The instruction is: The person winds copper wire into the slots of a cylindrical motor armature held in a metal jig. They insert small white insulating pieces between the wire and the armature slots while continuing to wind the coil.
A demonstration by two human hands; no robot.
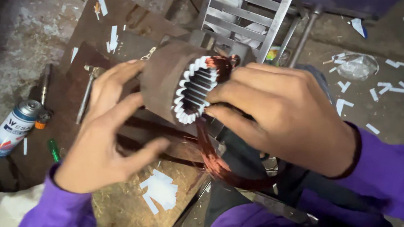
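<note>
We are holding a motor stator (178, 83) above the rusty work board (116, 211), in the middle of the scene, with its slotted opening turned toward us. The slots are lined with white insulation paper (193, 95). Our left hand (107, 135) has its fingers spread apart and cups the brown outer shell of the stator from the left side; it supports more than it grips. Our right hand (284, 113) has its fingers pressed together on the copper wire coil (212, 158) at the rim of the opening. One part of the coil sits already in the upper slots, and the rest hangs down in a loop toward our lap.

We judge that the step in hand is laying the coil into the slots. The next move seems to call for a steady stator and careful pushing, so that the wire slides in without tearing the paper.

The only container we see is a blue and white spray can (11, 129), lying on its side far left; what is inside we cannot tell. White paper scraps (160, 189) lie on the board near us.
</note>
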